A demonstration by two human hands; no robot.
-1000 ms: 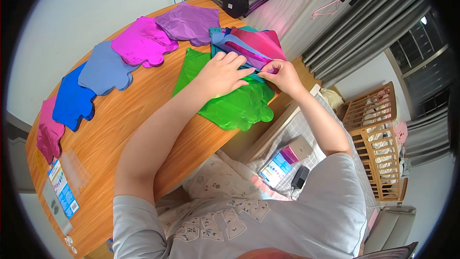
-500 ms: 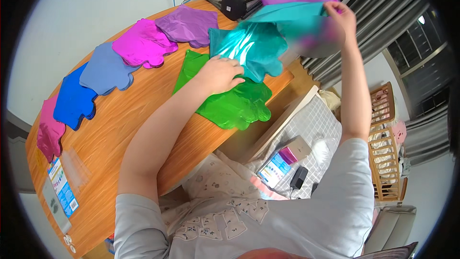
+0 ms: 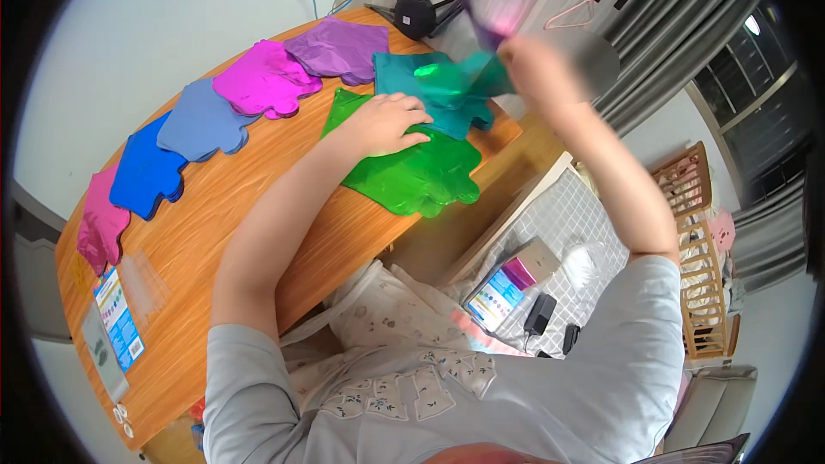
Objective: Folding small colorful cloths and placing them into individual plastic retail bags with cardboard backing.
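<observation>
My left hand (image 3: 391, 125) lies palm down, fingers apart, where a green foil sheet stack (image 3: 421, 176) with scalloped edges meets a teal foil stack (image 3: 397, 73). The teal stack lies beyond the green one near the table's right end. Above and right of it, my right hand (image 3: 541, 69) is raised and smeared by motion. Its fingers are closed on foil sheets; a dark purple strip (image 3: 483, 30) rises from them, and a blurred green-teal part (image 3: 473, 77) hangs over the teal stack.
Purple (image 3: 339, 47), magenta (image 3: 262, 79), light blue (image 3: 202, 125), blue (image 3: 148, 167) and dark pink (image 3: 101, 222) foil stacks curve along the wooden table's far edge. A black router (image 3: 414, 17) stands behind. A printed card (image 3: 120, 322) lies at left. A grid-patterned surface (image 3: 593, 215) carries boxes at right.
My right hand has come left and down, turning the foil sheets over toward the teal stack. The purple sheets held high have dropped from the upper right. My left hand stays nearly in place.
</observation>
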